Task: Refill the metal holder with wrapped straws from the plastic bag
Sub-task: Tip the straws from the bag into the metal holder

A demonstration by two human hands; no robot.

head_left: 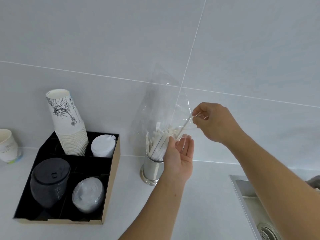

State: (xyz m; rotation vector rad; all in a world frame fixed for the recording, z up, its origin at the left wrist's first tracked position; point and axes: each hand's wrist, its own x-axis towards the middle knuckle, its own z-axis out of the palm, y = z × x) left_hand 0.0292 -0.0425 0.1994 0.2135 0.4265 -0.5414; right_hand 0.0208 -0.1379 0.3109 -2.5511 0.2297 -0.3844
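Note:
A round metal holder stands on the white counter by the wall, filled with white wrapped straws that stick out of its top. A clear plastic bag is upended over the straws, its closed end high against the tiles. My right hand pinches the bag's edge together with one wrapped straw that slants down to the bundle. Just right of the holder, my left hand is palm up with relaxed fingers, its fingertips touching the bag's lower edge.
A black divided tray at the left holds stacked paper cups, white lids, black lids and clear lids. More paper cups stand at the far left. A steel sink lies at the lower right.

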